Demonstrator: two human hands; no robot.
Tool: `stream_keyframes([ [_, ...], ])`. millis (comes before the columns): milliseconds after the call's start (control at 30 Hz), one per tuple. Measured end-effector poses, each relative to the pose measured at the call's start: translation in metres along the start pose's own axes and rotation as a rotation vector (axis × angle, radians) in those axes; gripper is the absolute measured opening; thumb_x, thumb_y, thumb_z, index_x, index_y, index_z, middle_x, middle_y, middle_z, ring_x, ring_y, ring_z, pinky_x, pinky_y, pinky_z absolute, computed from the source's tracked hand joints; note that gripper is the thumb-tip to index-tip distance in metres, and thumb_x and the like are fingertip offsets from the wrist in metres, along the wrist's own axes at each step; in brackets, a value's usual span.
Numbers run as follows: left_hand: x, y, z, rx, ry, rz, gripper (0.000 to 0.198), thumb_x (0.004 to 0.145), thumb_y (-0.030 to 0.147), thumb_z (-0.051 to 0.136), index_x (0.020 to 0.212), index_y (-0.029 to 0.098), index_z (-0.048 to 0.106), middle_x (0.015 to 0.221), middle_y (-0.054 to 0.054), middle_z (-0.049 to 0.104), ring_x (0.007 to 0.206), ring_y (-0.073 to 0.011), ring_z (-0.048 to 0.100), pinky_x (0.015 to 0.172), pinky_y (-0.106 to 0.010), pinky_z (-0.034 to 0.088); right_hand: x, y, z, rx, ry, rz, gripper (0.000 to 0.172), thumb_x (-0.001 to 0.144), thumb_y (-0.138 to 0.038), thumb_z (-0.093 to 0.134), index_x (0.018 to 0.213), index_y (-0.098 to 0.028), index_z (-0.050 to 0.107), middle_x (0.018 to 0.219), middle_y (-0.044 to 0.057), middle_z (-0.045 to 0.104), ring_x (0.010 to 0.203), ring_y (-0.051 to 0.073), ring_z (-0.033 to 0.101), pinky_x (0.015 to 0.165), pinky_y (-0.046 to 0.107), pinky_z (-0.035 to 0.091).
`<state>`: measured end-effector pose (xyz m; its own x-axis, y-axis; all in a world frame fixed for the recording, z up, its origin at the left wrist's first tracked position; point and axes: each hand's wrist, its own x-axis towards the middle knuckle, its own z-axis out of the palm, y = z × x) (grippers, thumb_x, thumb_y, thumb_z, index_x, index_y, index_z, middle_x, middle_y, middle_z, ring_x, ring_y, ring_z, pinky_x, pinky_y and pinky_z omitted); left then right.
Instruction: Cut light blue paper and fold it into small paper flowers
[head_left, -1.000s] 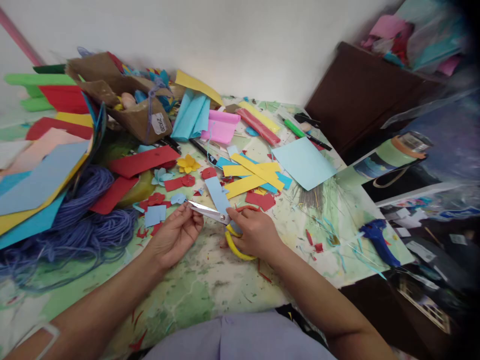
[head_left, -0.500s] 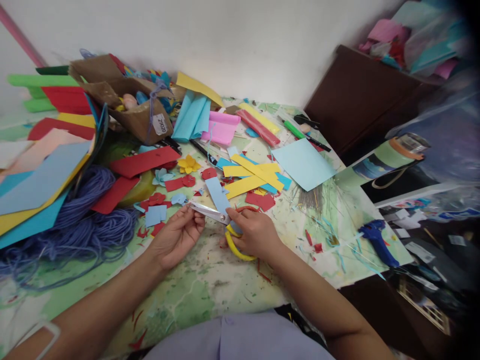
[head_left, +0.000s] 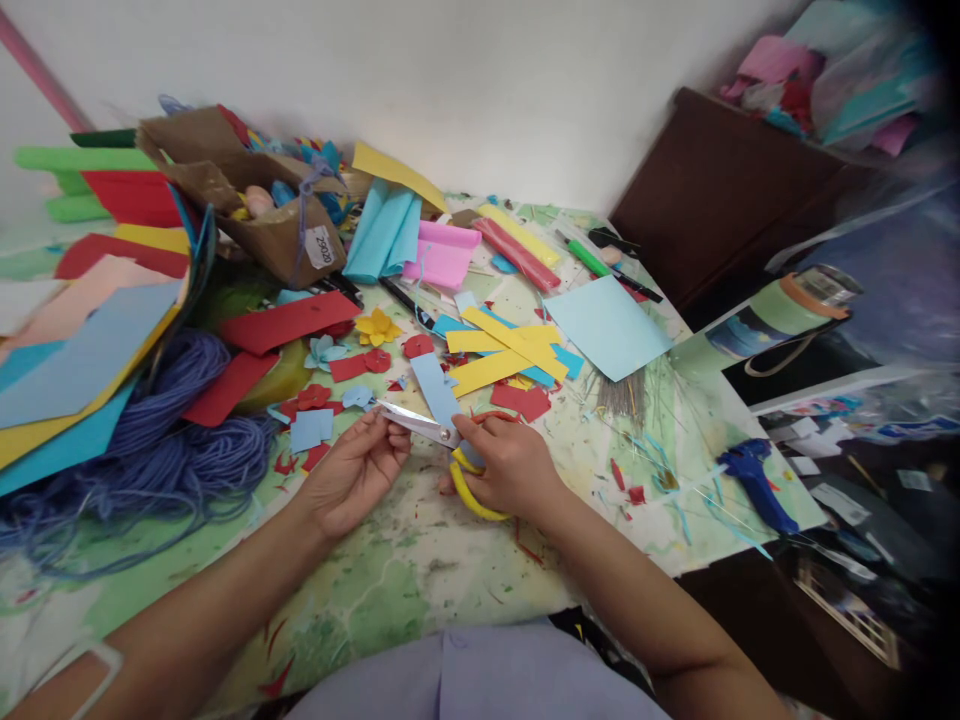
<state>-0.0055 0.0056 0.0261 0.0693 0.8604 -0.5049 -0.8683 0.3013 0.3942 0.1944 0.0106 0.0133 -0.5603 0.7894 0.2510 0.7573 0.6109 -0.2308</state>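
1. Purple yarn (head_left: pixel 150 450): loose heap beside a stack of coloured card (head_left: pixel 82 360), apparently kept out of the hands' way.
2. Left hand (head_left: pixel 352 472): fingers (head_left: pixel 382 432) curled upward, tips just beside the blades; whether they pinch anything, cannot tell.
3. Yellow-handled scissors (head_left: pixel 416 425): between the hands, blades pointing left, seemingly presented to the left hand.
4. Right hand (head_left: pixel 510 465): fingers (head_left: pixel 487 440) pressed together around the handles, seemingly for a firm hold.
5. Light blue paper strip (head_left: pixel 435 390): just above the blades.
6. Yellow paper strips (head_left: pixel 506 350): crossed beyond the right hand, leaving it room.
7. Blue glue gun (head_left: pixel 754 497): well apart, near the right edge of the counter (head_left: pixel 405 590).
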Motion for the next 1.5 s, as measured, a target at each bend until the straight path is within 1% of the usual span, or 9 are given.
stream_keyframes([
  [133, -0.0002, -0.0002, 0.0009, -0.016, -0.009, 0.003, 0.030, 0.090, 0.001, 0.036, 0.078, 0.014, 0.059, 0.069, -0.001, 0.060, 0.058, -0.0064, 0.057, 0.055, -0.015, 0.051, 0.0000, -0.0007, -0.0014, 0.006, -0.011, 0.007, 0.058, 0.079, -0.049, 0.057, 0.127, -0.016, 0.053, 0.092, 0.011, 0.066, 0.084, 0.023, 0.061, 0.071, 0.032, 0.046],
  [300, -0.0015, -0.0003, 0.0015, -0.012, -0.008, -0.008, 0.030, 0.090, 0.000, 0.036, 0.076, 0.013, 0.059, 0.070, -0.001, 0.060, 0.057, -0.0064, 0.057, 0.054, -0.015, 0.051, 0.0011, -0.0015, -0.0019, 0.006, -0.019, 0.013, 0.057, 0.078, -0.046, 0.060, 0.126, -0.017, 0.054, 0.093, 0.011, 0.065, 0.085, 0.023, 0.061, 0.071, 0.031, 0.046],
  [633, -0.0012, -0.0011, -0.0005, -0.006, -0.048, -0.009, 0.030, 0.089, -0.001, 0.036, 0.075, 0.012, 0.059, 0.069, -0.002, 0.059, 0.058, -0.0071, 0.058, 0.055, -0.016, 0.052, -0.0002, -0.0009, -0.0009, 0.022, -0.002, -0.001, 0.056, 0.077, -0.043, 0.061, 0.126, -0.016, 0.054, 0.093, 0.010, 0.066, 0.085, 0.021, 0.062, 0.070, 0.030, 0.047],
  [800, -0.0014, -0.0010, -0.0010, -0.022, -0.026, -0.026, 0.028, 0.087, -0.003, 0.039, 0.077, 0.014, 0.059, 0.070, -0.001, 0.060, 0.059, -0.0074, 0.058, 0.056, -0.016, 0.052, -0.0004, 0.0000, -0.0004, 0.017, -0.010, 0.000, 0.056, 0.077, -0.043, 0.062, 0.126, -0.016, 0.054, 0.092, 0.010, 0.066, 0.085, 0.022, 0.062, 0.069, 0.030, 0.048],
  [1067, -0.0016, -0.0026, -0.0028, -0.029, -0.010, -0.021, 0.029, 0.088, -0.003, 0.036, 0.076, 0.012, 0.058, 0.070, -0.001, 0.060, 0.059, -0.0070, 0.059, 0.054, -0.016, 0.052, 0.0001, -0.0003, 0.0006, 0.015, 0.000, 0.005, 0.059, 0.074, -0.039, 0.065, 0.127, -0.018, 0.054, 0.092, 0.009, 0.065, 0.084, 0.022, 0.061, 0.071, 0.031, 0.046],
  [1267, -0.0014, -0.0033, -0.0033, -0.017, -0.020, -0.016, 0.030, 0.087, -0.005, 0.035, 0.076, 0.011, 0.058, 0.070, -0.002, 0.060, 0.059, -0.0073, 0.059, 0.054, -0.017, 0.053, 0.0001, 0.0002, 0.0009, 0.023, -0.007, 0.002, 0.058, 0.074, -0.040, 0.064, 0.126, -0.018, 0.054, 0.091, 0.009, 0.066, 0.084, 0.021, 0.061, 0.070, 0.030, 0.046],
  [1500, -0.0020, -0.0032, -0.0021, -0.013, -0.034, -0.033, 0.032, 0.088, -0.004, 0.035, 0.075, 0.013, 0.059, 0.069, -0.001, 0.060, 0.058, -0.0071, 0.058, 0.055, -0.016, 0.052, -0.0003, -0.0002, -0.0017, 0.037, -0.010, -0.013, 0.057, 0.075, -0.040, 0.064, 0.126, -0.016, 0.054, 0.093, 0.010, 0.067, 0.086, 0.022, 0.062, 0.072, 0.030, 0.048],
])
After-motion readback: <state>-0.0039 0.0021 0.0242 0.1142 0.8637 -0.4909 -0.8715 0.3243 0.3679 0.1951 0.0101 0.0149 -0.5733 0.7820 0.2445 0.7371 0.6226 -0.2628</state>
